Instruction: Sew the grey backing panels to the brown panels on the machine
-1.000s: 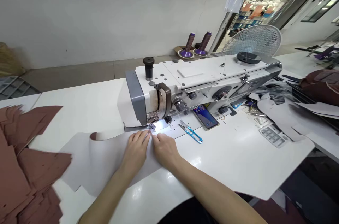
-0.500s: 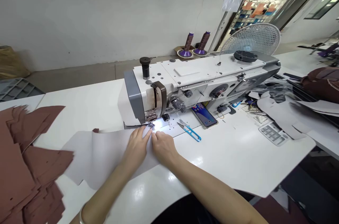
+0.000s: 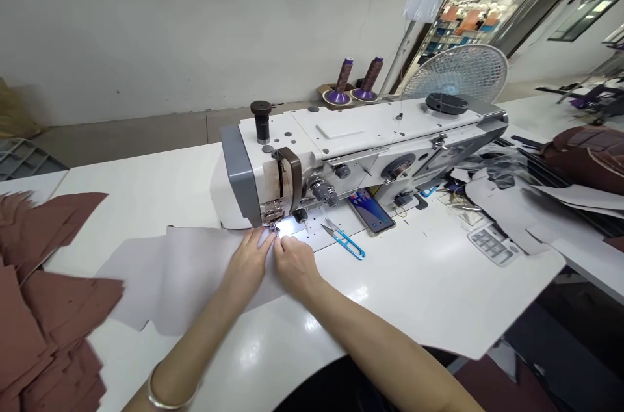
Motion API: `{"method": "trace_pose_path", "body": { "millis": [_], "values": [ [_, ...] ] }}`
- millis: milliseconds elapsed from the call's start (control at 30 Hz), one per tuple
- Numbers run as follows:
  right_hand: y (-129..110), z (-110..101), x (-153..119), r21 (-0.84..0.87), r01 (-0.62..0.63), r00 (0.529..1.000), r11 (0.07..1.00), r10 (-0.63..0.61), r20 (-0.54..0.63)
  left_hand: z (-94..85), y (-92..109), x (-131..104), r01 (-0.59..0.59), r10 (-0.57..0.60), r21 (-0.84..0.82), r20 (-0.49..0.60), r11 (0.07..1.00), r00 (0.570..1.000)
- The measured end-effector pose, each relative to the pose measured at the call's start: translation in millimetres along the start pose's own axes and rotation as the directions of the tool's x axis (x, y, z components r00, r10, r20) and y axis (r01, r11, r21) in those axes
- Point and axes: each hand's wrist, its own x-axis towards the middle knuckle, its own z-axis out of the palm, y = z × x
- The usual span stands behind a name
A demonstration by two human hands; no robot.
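Note:
A pale grey sheet of material [image 3: 190, 269] lies on the sewing table, its right edge at the lit needle area of a white and grey sewing machine [image 3: 307, 132]. My left hand [image 3: 246, 264] rests on this sheet with fingers stretched toward the presser foot [image 3: 273, 228]. Beside it, my right hand [image 3: 296, 262] has its fingers curled in and closed on the sheet's edge, just in front of the foot. Both thumbs and index fingers come close together there. The fingertips partly hide the edge under the needle.
Blue thread snips [image 3: 345, 242] and a phone [image 3: 371, 210] lie right of my hands. Brown cut pieces [image 3: 63, 308] are stacked at the left. Two thread cones [image 3: 341, 84] and a fan [image 3: 458, 71] stand behind the machine. Scraps [image 3: 502, 207] lie at the right.
The sheet's far left corner, curled up with a brown underside showing before, now lies flatter. Both hands stay by the presser foot. The whole view has shifted slightly.

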Motion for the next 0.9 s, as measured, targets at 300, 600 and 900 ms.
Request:
{"method": "trace_pose_path", "body": {
  "millis": [300, 600, 900],
  "values": [
    [-0.1, 0.9, -0.3, -0.006, -0.016, 1.0, 1.0, 0.016, 0.006, -1.2, 3.0, 0.9, 0.008, -0.008, -0.023, -0.005, 1.0, 1.0],
    [2.7, 1.7, 3.3, -0.016, -0.025, 1.0, 1.0, 0.025, 0.016, 0.8, 3.0, 0.7, 0.028, -0.028, -0.014, -0.001, 1.0, 1.0],
    [6.2, -4.4, 5.0, -0.029, 0.098, 0.994, 0.995, -0.097, 0.046, 1.9, 4.2, -2.3, 0.007, -0.006, 0.059, -0.018, 0.998, 1.0]
  ]
}}
